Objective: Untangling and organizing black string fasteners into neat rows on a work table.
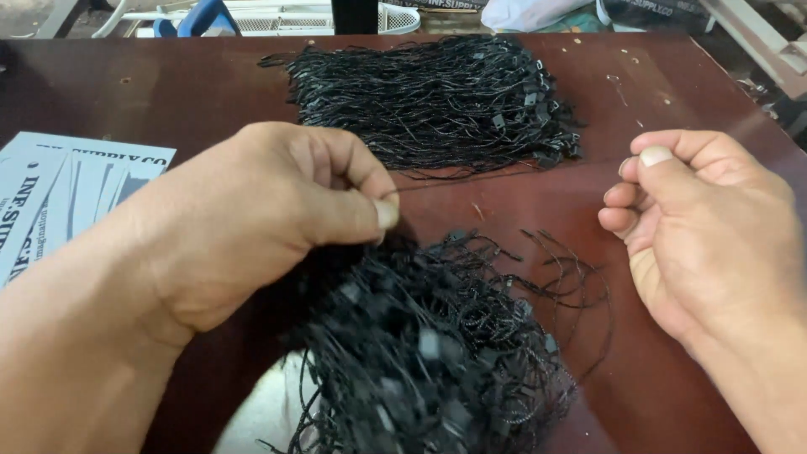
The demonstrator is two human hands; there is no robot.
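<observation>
Surface: a dark reddish-brown wooden table [672,92] with a glossy top, a few small pale specks and scuffs on it; clutter of white and blue things lies beyond its far edge, too cut off to tell apart.
Far left: a fanned stack of pale blue printed cards [50,189] lies flat on the table, partly under the left forearm.
Left hand: the left hand [269,210] is held above the table, left of centre, knuckles up, fingers curled in. Thumb and forefinger are pinched tight together on the end of a single black string [429,185], which runs out to the right as a thin, nearly level line.
Near bundle: a loose bundle of black strings with small square clasps [437,353] hangs and spreads below the left hand, down to the bottom edge; it is blurred, so single strings are hard to follow. Whether the other fingers of that hand grip it, I cannot tell.
Far pile: a tidy pile of black strings [437,101] lies flat towards the back of the table, well apart from both hands, clasps gathered at its right end.
Right hand: the right hand [706,227] hovers at the right, palm turned inward, fingers loosely bent and thumb raised, closed on nothing visible and apart from the bundle.
</observation>
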